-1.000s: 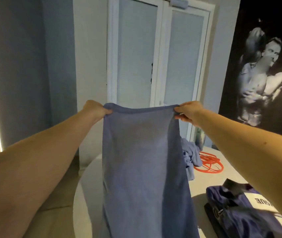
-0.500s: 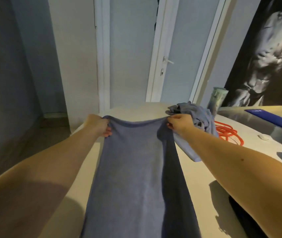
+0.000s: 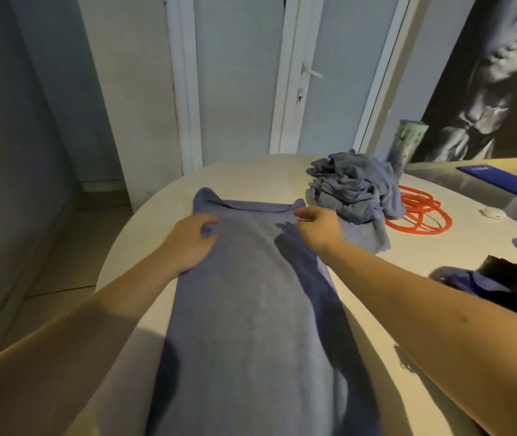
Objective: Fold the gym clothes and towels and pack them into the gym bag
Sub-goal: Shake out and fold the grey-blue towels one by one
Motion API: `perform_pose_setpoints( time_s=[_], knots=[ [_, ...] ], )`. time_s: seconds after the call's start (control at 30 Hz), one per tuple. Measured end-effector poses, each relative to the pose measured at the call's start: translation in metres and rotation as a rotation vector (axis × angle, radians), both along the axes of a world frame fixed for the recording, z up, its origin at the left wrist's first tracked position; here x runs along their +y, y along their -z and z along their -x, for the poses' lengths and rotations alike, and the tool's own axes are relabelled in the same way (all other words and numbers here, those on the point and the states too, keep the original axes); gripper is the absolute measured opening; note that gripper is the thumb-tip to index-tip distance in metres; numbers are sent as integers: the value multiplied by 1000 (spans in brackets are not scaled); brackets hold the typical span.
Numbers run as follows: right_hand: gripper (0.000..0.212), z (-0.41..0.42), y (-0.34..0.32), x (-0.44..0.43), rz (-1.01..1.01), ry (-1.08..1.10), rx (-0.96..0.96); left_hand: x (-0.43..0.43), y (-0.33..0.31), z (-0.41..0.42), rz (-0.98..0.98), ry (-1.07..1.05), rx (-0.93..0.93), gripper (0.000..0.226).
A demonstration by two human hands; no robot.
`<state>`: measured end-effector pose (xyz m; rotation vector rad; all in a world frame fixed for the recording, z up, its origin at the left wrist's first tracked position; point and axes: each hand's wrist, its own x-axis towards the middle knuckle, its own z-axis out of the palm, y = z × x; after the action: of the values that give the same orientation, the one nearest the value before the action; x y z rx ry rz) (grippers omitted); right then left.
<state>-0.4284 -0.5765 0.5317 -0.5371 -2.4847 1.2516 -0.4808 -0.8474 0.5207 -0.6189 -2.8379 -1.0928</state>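
A long blue-grey towel lies flat on the round pale table, running from the near edge toward the far side. Its far edge is slightly rolled over. My left hand holds a bunch of the towel near its far left corner. My right hand pinches the far right corner. A crumpled pile of blue-grey clothes sits just beyond my right hand. The dark purple gym bag lies at the right, partly hidden by my right forearm.
An orange coiled rope lies right of the pile. A tall tumbler stands behind it near the wall. A blue mat and a small white object are at the far right. White doors stand beyond the table.
Both hands have come down from holding the towel up in the air. The towel now lies spread on the table, with my hands resting on its far end.
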Motion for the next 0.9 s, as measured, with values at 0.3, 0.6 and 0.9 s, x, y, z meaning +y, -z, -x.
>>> perform_pose_setpoints(
  time_s=[0.3,0.6,0.9],
  knots=[
    [22,-183,-6,-69,138,-9,40,-45,8,-211,-35,57,104,6],
    [22,-369,28,-93,-97,-61,5,-42,28,-366,-81,169,161,20],
    [26,-419,37,-101,-231,-106,6,-28,38,-416,157,289,134,50]
  ],
)
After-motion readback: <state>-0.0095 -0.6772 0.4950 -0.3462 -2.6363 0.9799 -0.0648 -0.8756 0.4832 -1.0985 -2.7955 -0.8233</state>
